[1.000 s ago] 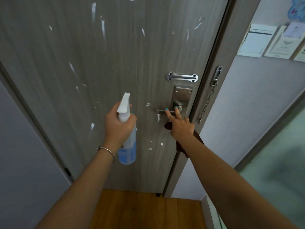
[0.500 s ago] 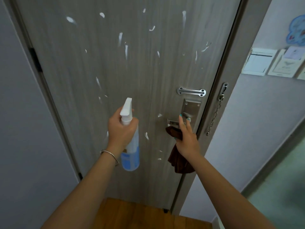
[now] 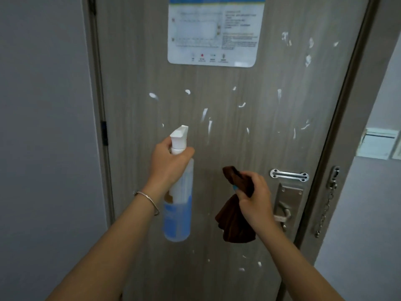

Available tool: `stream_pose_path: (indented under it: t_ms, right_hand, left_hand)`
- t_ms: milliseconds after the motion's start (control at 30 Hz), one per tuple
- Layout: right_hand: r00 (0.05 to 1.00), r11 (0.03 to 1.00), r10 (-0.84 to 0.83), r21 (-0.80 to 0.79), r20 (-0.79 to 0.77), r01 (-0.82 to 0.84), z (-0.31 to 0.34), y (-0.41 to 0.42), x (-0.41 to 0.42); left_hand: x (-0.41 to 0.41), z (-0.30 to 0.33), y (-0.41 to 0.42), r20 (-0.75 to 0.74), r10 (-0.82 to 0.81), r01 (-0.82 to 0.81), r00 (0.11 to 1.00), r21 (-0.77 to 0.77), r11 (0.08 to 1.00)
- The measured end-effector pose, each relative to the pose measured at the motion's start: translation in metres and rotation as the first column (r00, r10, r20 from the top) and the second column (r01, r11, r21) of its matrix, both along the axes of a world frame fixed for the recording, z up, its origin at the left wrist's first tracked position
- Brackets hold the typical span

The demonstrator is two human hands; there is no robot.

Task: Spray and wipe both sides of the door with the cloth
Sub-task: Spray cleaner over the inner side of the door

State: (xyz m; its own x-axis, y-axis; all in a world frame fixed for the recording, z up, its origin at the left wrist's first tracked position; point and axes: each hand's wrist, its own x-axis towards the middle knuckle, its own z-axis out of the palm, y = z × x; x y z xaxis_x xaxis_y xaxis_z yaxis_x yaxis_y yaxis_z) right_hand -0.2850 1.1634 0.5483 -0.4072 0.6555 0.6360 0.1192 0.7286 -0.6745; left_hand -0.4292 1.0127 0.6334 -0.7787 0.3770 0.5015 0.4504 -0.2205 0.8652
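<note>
Cloth hand lifted in front of the door, foam streaks lying up and away from it.

I am holding the spray bottle (image 3: 177,192) upright in my left hand (image 3: 168,162), fingers wrapped round its neck and nozzle aimed at the door (image 3: 271,148), while my right hand (image 3: 255,196) is clenching the brown cloth (image 3: 235,213), part bunched above the fist and the rest hanging below. The door is standing just ahead of both hands, its long axis vertical, with white foam streaks (image 3: 205,115) scattered mostly above and to the right of the cloth and a few lower down. I judge the right hand nearer that cluster, so I am expecting the wipe to start upward from it, beside the door handle (image 3: 282,213).
</note>
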Motion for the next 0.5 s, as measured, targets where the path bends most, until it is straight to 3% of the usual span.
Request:
stream_pose_path:
  t_ms: [300,500]
  right_hand:
    - [0.971,0.998,-0.029,0.041,-0.239,0.040,0.062,-0.050,-0.095]
    - [0.954,0.999,0.009,0.054,-0.300,0.007,0.083,-0.065,-0.128]
  left_hand:
    - [-0.119,0.046,-0.024,-0.114,-0.044,0.041,0.993,-0.024,0.999]
    - [-0.178,0.078,-0.019,-0.131,-0.042,0.037,0.991,-0.046,0.998]
